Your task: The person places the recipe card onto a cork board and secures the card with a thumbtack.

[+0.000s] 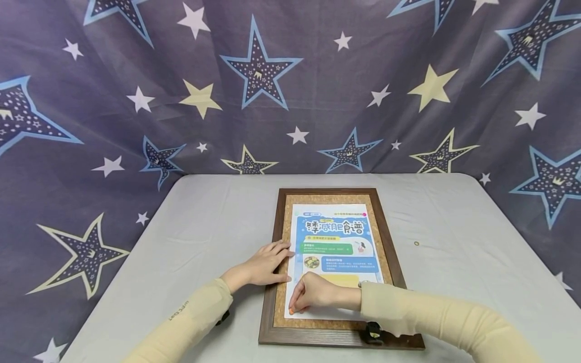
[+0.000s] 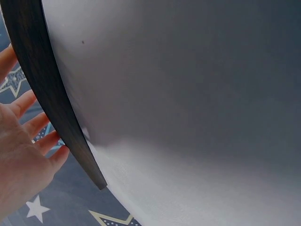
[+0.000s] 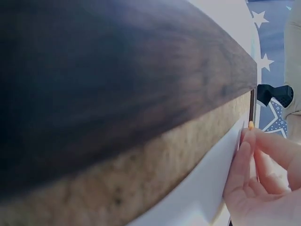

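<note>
A cork board (image 1: 327, 198) with a dark brown wooden frame (image 1: 317, 337) lies on the table. On the cork is a printed poster (image 1: 349, 264) with blue, green and yellow panels. With thumb and fingers, my right hand (image 1: 315, 292) pinches an orange push pin (image 1: 291, 311) at the poster's lower left corner; the pin's tip is hidden. My left hand (image 1: 267, 264) lies across the frame's left side, fingers spread and fingertips at the poster's left edge. The left wrist view shows that palm (image 2: 23, 155) beside the frame. A pink pin (image 1: 364, 214) marks the poster's upper right corner.
The board rests on a pale grey table cover (image 1: 218, 217). A small yellowish ring-like object (image 1: 416, 243) lies right of the frame. Behind the table hangs a dark curtain (image 1: 317, 116) printed with stars. A black wrist device (image 1: 373, 333) overlaps the frame's lower edge.
</note>
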Motion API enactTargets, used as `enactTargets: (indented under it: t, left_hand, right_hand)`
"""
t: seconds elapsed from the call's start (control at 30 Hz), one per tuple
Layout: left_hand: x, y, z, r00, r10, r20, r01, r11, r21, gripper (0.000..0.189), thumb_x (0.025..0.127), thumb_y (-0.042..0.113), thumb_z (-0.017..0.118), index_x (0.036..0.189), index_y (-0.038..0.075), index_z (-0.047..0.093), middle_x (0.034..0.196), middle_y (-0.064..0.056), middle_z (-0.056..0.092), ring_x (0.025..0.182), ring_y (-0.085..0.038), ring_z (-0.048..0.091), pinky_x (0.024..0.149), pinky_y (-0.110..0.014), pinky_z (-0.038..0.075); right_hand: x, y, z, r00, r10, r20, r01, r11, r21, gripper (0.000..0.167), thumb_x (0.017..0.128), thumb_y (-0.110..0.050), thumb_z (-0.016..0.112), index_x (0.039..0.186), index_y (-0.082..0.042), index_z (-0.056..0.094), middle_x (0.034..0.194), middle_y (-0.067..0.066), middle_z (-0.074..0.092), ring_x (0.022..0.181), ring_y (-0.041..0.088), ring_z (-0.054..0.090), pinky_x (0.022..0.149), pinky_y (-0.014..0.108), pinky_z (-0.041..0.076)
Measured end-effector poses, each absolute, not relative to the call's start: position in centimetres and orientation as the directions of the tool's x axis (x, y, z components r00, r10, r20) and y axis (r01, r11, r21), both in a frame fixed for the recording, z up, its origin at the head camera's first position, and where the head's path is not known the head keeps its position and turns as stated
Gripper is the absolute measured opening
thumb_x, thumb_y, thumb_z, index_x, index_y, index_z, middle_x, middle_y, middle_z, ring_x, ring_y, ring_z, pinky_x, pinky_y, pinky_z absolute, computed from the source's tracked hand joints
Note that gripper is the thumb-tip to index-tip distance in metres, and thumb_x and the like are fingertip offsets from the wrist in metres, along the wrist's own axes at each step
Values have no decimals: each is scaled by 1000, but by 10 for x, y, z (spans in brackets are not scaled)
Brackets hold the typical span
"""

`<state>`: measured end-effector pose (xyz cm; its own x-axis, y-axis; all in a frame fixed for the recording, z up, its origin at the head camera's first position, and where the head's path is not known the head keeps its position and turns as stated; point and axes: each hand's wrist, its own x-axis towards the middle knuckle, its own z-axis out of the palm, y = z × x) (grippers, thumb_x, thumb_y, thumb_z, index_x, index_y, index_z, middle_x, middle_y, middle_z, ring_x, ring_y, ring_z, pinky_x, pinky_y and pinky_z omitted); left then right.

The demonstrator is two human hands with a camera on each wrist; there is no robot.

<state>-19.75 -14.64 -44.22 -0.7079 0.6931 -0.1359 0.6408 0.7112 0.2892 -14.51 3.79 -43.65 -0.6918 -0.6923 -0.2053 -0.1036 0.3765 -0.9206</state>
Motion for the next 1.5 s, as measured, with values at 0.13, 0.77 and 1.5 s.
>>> enactTargets:
  t: [0.13, 0.77, 1.5]
  left_hand:
    - [-198, -146, -442, -714, 684, -147, 630, 720, 291, 60, 85, 43, 53, 132, 10, 39, 142, -13, 24, 131, -32, 16, 104, -49, 16]
    - [-198, -145, -441, -710, 690, -137, 636, 713, 296, 59, 85, 42, 53, 132, 9, 39, 142, -14, 25, 131, -32, 16, 103, -49, 17]
    - [-198, -146, -443, -714, 684, -148, 627, 720, 297, 60, 85, 43, 53, 132, 10, 39, 142, -13, 24, 132, -32, 14, 104, -50, 16]
  right_hand:
    - [-145, 38, -437, -700, -688, -193, -121, 380, -917, 7, 70, 11, 62, 70, 7, 69, 66, 17, 66, 51, 9, 57, 47, 15, 44]
    - [-141, 38, -434, -712, -692, -116, -271, 424, -864, 11, 68, 10, 60, 66, 4, 69, 61, 10, 65, 46, -2, 46, 44, 11, 36]
    - [-147, 45, -435, -665, -733, -145, -213, 373, -903, 4, 72, 3, 66, 74, 4, 70, 69, 11, 67, 53, 0, 53, 50, 12, 42]
